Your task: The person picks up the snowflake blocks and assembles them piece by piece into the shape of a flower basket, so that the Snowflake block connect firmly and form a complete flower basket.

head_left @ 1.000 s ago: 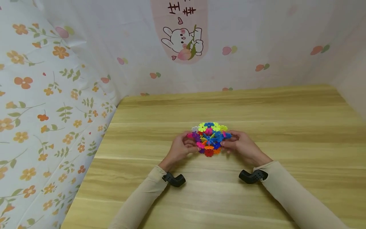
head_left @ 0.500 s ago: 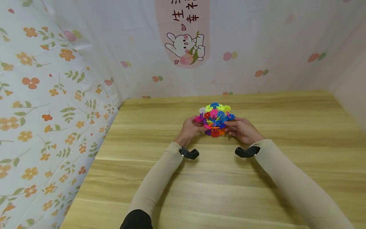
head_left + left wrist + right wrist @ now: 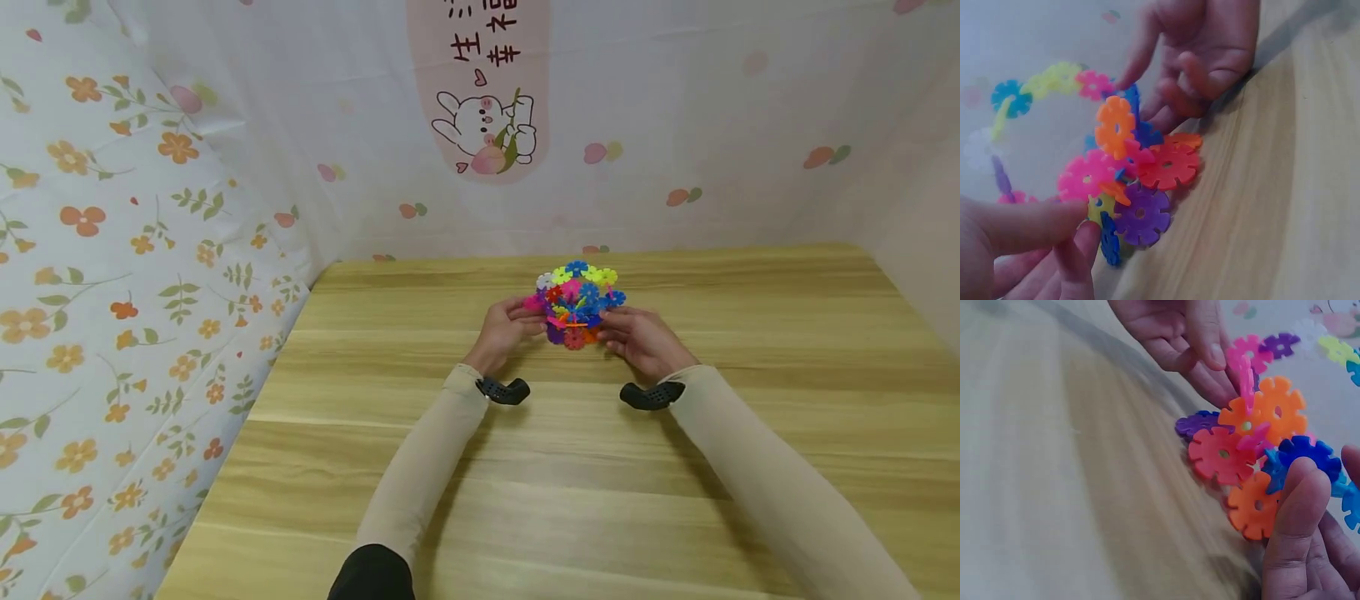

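A basket-like ring of interlocking plastic flower discs (image 3: 573, 337), in pink, orange, blue, yellow, purple, red and white, is near the back of the table between both hands. The left hand (image 3: 501, 332) holds its left side. In the left wrist view the left thumb (image 3: 1035, 225) and fingers pinch it beside a yellow disc (image 3: 1101, 207). On the right side, the right hand (image 3: 648, 342) grips it. The right wrist view shows the right thumb (image 3: 1300, 515) against a dark blue disc (image 3: 1310, 456), other fingers behind. A red disc (image 3: 1221, 455) sits low on the ring.
The wooden table (image 3: 562, 492) extends in front of and beside the hands. A white patterned cloth (image 3: 637, 108) hangs behind it, and a floral cloth (image 3: 142, 333) runs down the left. Both wrists carry black curved bands (image 3: 504, 392).
Both hands have carried the disc ring away from the body and slightly right, toward the table's back. The movement is small over the last half second. The head view has shifted a little.
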{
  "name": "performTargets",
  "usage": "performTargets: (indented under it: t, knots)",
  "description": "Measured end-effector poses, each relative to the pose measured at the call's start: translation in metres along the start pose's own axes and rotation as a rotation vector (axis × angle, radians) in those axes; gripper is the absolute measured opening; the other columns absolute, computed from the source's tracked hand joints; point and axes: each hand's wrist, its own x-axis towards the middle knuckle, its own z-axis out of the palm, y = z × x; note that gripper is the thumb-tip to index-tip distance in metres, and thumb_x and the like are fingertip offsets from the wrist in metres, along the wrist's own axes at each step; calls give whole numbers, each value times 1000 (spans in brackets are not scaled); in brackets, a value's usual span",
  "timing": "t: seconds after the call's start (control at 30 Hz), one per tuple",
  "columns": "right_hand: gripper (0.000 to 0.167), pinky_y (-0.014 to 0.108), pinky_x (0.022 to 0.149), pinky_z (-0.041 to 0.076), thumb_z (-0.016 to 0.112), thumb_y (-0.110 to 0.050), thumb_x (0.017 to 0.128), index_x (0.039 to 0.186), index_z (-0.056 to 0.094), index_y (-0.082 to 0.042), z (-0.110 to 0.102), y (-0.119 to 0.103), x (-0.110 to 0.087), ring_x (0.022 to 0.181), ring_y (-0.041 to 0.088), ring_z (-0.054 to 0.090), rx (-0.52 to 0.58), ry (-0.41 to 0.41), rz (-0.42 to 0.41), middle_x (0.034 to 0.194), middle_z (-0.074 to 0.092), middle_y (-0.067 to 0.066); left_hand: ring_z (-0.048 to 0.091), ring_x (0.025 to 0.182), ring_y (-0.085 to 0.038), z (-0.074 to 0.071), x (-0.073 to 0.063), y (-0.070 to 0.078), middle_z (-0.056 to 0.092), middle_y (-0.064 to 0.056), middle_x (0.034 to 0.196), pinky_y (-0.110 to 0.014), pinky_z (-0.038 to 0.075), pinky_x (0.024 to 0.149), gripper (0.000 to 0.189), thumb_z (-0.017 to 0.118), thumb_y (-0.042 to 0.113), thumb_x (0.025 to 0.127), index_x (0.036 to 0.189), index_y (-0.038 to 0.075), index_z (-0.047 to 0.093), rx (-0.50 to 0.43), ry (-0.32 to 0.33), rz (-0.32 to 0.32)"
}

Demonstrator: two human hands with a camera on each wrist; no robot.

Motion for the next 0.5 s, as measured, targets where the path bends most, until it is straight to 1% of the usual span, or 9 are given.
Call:
performTargets:
  t: [0.1, 0.23, 0.4, 0.47, 0.5]
  knots:
    - [16, 19, 70, 51, 55, -20, 102, 111, 48, -9, 2, 2, -3, 84, 10, 60, -21, -9, 1, 96, 60, -2, 65, 117, -30, -5, -3, 1, 64, -21, 128, -33, 55, 93, 52, 65, -10, 89, 138, -4, 50, -23, -11, 0]
    - [15, 18, 71, 50, 55, -18, 102, 110, 47, -8, 5, 1, -1, 84, 10, 61, -12, -21, -17, 93, 61, -2, 63, 120, -31, -7, -2, 1, 62, -23, 131, -32, 54, 93, 51, 64, -11, 89, 138, -7, 49, -41, -17, 7]
    - [15, 17, 70, 50, 54, -16, 102, 112, 46, -7, 6, 2, 1, 83, 10, 61, -2, -9, -17, 91, 62, -3, 63, 120, -31, -8, -3, -2, 62, -22, 131, -32, 55, 92, 53, 63, -11, 89, 140, -5, 48, -47, -7, -8]
    - [20, 17, 70, 51, 54, -18, 103, 117, 47, -5, 6, 4, -3, 83, 9, 60, -13, 3, -18, 95, 62, -2, 65, 116, -29, -12, -9, -2, 64, -21, 129, -31, 56, 90, 51, 65, -8, 90, 139, -4, 50, -1, 3, -4]
    - [24, 18, 70, 51, 53, -19, 103, 121, 47, -4, 5, 5, -7, 83, 9, 61, -32, 12, -21, 98, 63, -1, 67, 112, -28, -15, -14, -3, 65, -20, 126, -30, 57, 87, 49, 65, -5, 90, 137, -3, 52, 55, 13, 10]
